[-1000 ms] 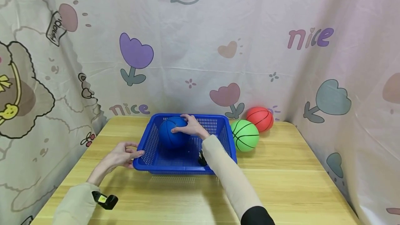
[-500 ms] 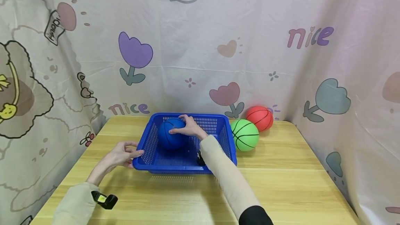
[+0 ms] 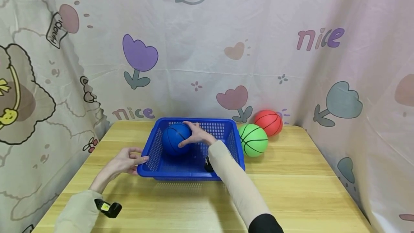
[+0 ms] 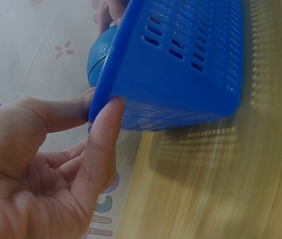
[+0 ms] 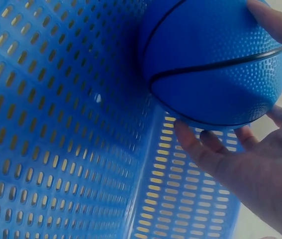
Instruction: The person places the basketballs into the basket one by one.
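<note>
A blue ball with black seam lines (image 3: 174,139) sits in the left part of a blue plastic basket (image 3: 197,174). My right hand (image 3: 198,135) holds the ball from its right side, thumb and fingers spread around it; the right wrist view shows the thumb (image 5: 275,22) on one side and fingertips (image 5: 184,132) at the opposite edge. My left hand (image 3: 124,160) pinches the basket's left rim near the front corner. In the left wrist view the thumb and a finger meet the rim (image 4: 108,69) from either side.
Just right of the basket a green ball (image 3: 253,140) rests on the wooden table (image 3: 291,190), with a red ball (image 3: 268,122) behind it. A printed cloth (image 3: 194,46) hangs behind the table and along both sides.
The blue ball has shifted slightly left and toward the front inside the basket. My right thumb has moved lower on it, away from the fingers. The left hand keeps its place on the rim.
</note>
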`<state>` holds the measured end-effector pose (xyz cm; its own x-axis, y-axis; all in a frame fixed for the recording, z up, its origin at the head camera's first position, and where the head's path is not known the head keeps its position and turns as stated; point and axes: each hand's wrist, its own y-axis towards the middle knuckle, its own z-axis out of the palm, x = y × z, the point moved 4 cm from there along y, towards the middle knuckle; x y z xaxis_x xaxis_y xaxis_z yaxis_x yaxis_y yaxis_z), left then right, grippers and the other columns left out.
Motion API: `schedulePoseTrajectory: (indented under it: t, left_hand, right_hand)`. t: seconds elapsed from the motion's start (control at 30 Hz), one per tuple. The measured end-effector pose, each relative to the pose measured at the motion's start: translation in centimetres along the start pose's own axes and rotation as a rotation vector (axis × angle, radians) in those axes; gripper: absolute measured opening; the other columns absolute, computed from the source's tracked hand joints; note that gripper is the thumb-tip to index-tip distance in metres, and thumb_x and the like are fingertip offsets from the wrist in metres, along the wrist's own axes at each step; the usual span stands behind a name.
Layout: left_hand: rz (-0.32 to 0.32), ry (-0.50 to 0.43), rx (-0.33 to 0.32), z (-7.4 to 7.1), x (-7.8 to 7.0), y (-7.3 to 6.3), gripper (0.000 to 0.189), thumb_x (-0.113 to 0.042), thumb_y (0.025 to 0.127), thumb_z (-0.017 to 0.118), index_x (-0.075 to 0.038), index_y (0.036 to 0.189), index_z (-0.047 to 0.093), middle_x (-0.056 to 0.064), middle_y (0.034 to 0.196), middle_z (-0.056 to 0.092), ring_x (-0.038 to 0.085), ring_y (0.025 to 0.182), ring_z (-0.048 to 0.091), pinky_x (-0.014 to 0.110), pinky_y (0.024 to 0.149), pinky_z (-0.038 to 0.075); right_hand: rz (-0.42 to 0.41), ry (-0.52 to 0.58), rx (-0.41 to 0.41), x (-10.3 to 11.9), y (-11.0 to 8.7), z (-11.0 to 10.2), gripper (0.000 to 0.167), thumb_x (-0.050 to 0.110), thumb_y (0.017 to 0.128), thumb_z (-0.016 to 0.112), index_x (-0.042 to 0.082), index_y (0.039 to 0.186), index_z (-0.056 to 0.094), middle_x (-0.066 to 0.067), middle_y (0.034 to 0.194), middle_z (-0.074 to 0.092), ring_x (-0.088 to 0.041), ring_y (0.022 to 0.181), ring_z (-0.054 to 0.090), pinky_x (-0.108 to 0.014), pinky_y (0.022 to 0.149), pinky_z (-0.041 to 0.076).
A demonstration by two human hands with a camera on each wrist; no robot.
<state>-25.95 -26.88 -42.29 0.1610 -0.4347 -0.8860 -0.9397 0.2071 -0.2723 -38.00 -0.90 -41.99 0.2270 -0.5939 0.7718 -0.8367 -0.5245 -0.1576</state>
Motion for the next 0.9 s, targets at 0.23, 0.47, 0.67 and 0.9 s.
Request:
schedulePoseTrajectory:
  t: [0.23, 0.47, 0.67, 0.9]
  left_hand:
    - [0.008, -0.001, 0.003, 0.11, -0.01, 0.08, 0.064, -0.022, 0.099, 0.065, 0.015, 0.14, 0.033, 0.0, 0.082, 0.069, 0.011, 0.06, 0.067, 0.031, 0.059, 0.062]
    - [0.008, -0.004, -0.001, 0.13, -0.01, 0.15, 0.063, -0.021, 0.098, 0.066, 0.015, 0.139, 0.034, -0.001, 0.079, 0.067, 0.01, 0.057, 0.064, 0.031, 0.058, 0.062]
    - [0.006, -0.008, -0.002, 0.12, 0.01, 0.13, 0.062, -0.021, 0.098, 0.066, 0.014, 0.139, 0.034, -0.001, 0.079, 0.067, 0.01, 0.057, 0.065, 0.03, 0.058, 0.061]
    - [0.006, -0.003, 0.001, 0.05, 0.07, 0.11, 0.062, -0.023, 0.099, 0.066, 0.014, 0.139, 0.035, 0.0, 0.081, 0.068, 0.012, 0.06, 0.067, 0.031, 0.059, 0.062]
  right_hand:
    - [-0.016, 0.051, -0.04, -0.08, 0.12, -0.03, 0.095, 0.031, 0.08, 0.085, 0.02, 0.155, 0.027, -0.02, 0.158, 0.025, -0.041, 0.141, 0.037, -0.06, 0.113, 0.042]
    - [-0.028, 0.094, -0.041, -0.41, 0.21, -0.07, 0.087, 0.027, 0.082, 0.084, 0.02, 0.152, 0.032, -0.018, 0.157, 0.031, -0.039, 0.145, 0.033, -0.06, 0.116, 0.039]
    - [-0.038, 0.105, -0.042, -0.36, 0.16, -0.11, 0.085, 0.026, 0.082, 0.083, 0.02, 0.152, 0.034, -0.018, 0.155, 0.036, -0.038, 0.142, 0.036, -0.059, 0.114, 0.041]
    - [-0.041, 0.094, -0.05, -0.28, 0.06, -0.19, 0.084, 0.028, 0.082, 0.083, 0.019, 0.152, 0.036, -0.018, 0.154, 0.038, -0.038, 0.14, 0.039, -0.059, 0.113, 0.043]
